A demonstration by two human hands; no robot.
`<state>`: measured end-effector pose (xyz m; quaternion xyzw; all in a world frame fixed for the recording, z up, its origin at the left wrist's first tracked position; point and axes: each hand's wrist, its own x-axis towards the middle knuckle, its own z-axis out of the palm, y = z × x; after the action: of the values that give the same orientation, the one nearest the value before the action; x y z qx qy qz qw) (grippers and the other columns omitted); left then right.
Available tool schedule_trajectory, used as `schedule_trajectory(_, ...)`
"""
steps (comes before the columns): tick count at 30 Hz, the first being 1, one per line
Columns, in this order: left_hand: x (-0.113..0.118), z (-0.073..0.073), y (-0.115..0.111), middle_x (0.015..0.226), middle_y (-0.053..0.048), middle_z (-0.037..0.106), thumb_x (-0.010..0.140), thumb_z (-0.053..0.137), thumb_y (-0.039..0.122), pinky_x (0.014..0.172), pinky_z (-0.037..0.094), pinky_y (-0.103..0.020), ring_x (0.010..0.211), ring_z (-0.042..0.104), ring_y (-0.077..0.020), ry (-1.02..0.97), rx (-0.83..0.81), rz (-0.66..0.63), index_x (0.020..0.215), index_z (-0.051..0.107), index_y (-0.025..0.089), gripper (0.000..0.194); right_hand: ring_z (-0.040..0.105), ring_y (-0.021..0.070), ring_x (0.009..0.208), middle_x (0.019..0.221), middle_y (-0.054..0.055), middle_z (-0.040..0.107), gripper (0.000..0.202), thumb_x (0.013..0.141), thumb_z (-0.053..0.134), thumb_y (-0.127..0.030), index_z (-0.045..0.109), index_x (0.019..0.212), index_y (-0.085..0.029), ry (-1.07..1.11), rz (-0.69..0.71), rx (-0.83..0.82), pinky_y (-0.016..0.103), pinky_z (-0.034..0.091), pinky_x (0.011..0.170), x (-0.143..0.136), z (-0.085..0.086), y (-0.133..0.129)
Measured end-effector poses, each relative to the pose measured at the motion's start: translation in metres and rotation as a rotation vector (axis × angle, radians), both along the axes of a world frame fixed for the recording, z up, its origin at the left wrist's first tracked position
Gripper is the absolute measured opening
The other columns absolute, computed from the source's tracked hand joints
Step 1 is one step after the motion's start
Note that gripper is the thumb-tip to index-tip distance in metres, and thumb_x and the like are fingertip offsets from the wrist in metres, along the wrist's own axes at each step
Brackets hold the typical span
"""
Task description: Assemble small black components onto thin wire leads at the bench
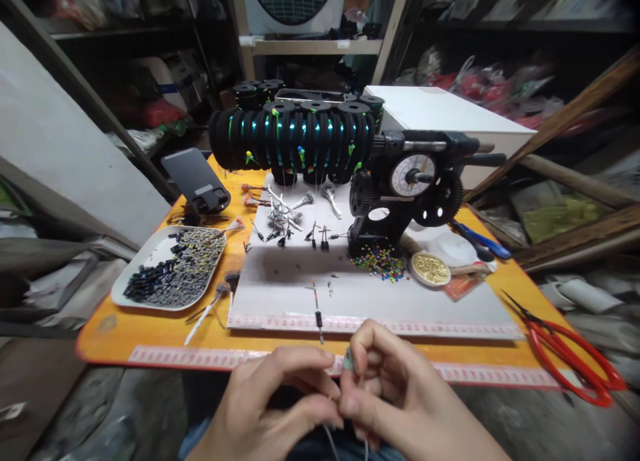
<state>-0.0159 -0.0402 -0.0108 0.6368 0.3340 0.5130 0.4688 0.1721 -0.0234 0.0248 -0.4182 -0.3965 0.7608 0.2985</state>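
Now a thin line is being pinched low at the near edge of the table, the left hand's thumb and forefinger being drawn together on it. By the right hand, close beside, a small greenish bit is apparently being gripped in closed fingertips, though its shape is being blurred. Beyond, a black piece is being borne by the board, and loose beads are being spread below the machine. Gold bits are being held in a dish, dark and grey pieces in a tray leftward. Scissors are being supported at the right.
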Motion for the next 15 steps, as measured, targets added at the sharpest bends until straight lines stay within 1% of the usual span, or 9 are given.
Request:
schedule_trajectory(2, -0.006, 0.005, 0.006, 0.092, 0.000, 0.080, 0.088, 0.072, 0.015, 0.070, 0.060, -0.016, 0.070, 0.075, -0.0115, 0.135, 0.132, -0.046, 0.124, 0.058, 0.029, 0.041, 0.055, 0.0042, 0.053, 0.066, -0.008, 0.061, 0.045, 0.073, 0.087, -0.034, 0.045, 0.079, -0.021, 0.000, 0.004, 0.015, 0.013, 0.042, 0.050, 0.000, -0.002, 0.001)
schedule_trajectory(5, -0.011, 0.015, 0.013, 0.095, -0.005, 0.079, 0.095, 0.064, 0.020, 0.073, 0.059, -0.017, 0.076, 0.075, -0.0141, 0.317, 0.311, -0.076, 0.125, 0.054, 0.022, 0.032, 0.056, 0.0049, 0.054, 0.066, -0.008, 0.061, 0.044, 0.075, 0.086, -0.034, 0.044, 0.080, -0.021, -0.009, 0.022, 0.039, 0.014, 0.043, 0.050, 0.000, -0.005, 0.003)
schedule_trajectory(7, -0.012, 0.020, 0.016, 0.091, -0.006, 0.078, 0.098, 0.056, 0.017, 0.071, 0.058, -0.021, 0.075, 0.074, -0.0161, 0.449, 0.423, -0.142, 0.129, 0.051, 0.018, 0.031, 0.056, 0.0051, 0.053, 0.065, -0.008, 0.060, 0.041, 0.077, 0.083, -0.032, 0.044, 0.079, -0.021, -0.038, 0.046, 0.068, 0.014, 0.043, 0.049, 0.000, -0.006, 0.006)
schedule_trajectory(9, -0.011, 0.024, 0.018, 0.084, -0.006, 0.076, 0.100, 0.051, 0.013, 0.066, 0.056, -0.025, 0.070, 0.070, -0.0172, 0.556, 0.536, -0.198, 0.133, 0.048, 0.016, 0.034, 0.055, 0.0053, 0.052, 0.064, -0.008, 0.059, 0.036, 0.081, 0.080, -0.030, 0.045, 0.079, -0.021, -0.063, 0.078, 0.102, 0.015, 0.042, 0.049, 0.003, -0.006, 0.010)
schedule_trajectory(11, -0.009, 0.024, 0.021, 0.077, -0.004, 0.074, 0.100, 0.049, 0.013, 0.061, 0.053, -0.026, 0.062, 0.066, -0.0169, 0.579, 0.634, -0.196, 0.136, 0.047, 0.017, 0.036, 0.054, 0.0051, 0.053, 0.066, -0.008, 0.058, 0.030, 0.084, 0.077, -0.027, 0.047, 0.081, -0.021, -0.080, 0.108, 0.138, 0.015, 0.040, 0.050, 0.005, -0.005, 0.011)
schedule_trajectory(12, -0.007, 0.023, 0.023, 0.075, -0.004, 0.073, 0.100, 0.048, 0.014, 0.060, 0.051, -0.027, 0.060, 0.065, -0.0165, 0.550, 0.656, -0.179, 0.137, 0.047, 0.018, 0.038, 0.054, 0.0048, 0.053, 0.068, -0.008, 0.058, 0.027, 0.085, 0.075, -0.027, 0.049, 0.082, -0.021, -0.081, 0.114, 0.153, 0.015, 0.040, 0.050, 0.006, -0.004, 0.012)
schedule_trajectory(13, -0.006, 0.021, 0.025, 0.074, -0.003, 0.073, 0.101, 0.047, 0.016, 0.059, 0.051, -0.027, 0.058, 0.064, -0.0163, 0.496, 0.660, -0.170, 0.140, 0.046, 0.020, 0.040, 0.055, 0.0050, 0.055, 0.069, -0.008, 0.057, 0.025, 0.087, 0.073, -0.028, 0.049, 0.084, -0.021, -0.077, 0.113, 0.164, 0.016, 0.040, 0.051, 0.007, -0.003, 0.011)
schedule_trajectory(15, -0.003, 0.015, 0.028, 0.075, -0.004, 0.073, 0.102, 0.045, 0.020, 0.057, 0.051, -0.028, 0.057, 0.063, -0.0166, 0.367, 0.619, -0.175, 0.145, 0.042, 0.023, 0.044, 0.057, 0.0066, 0.060, 0.072, -0.006, 0.057, 0.019, 0.093, 0.065, -0.033, 0.050, 0.088, -0.021, -0.082, 0.092, 0.208, 0.017, 0.044, 0.055, 0.007, -0.001, 0.008)
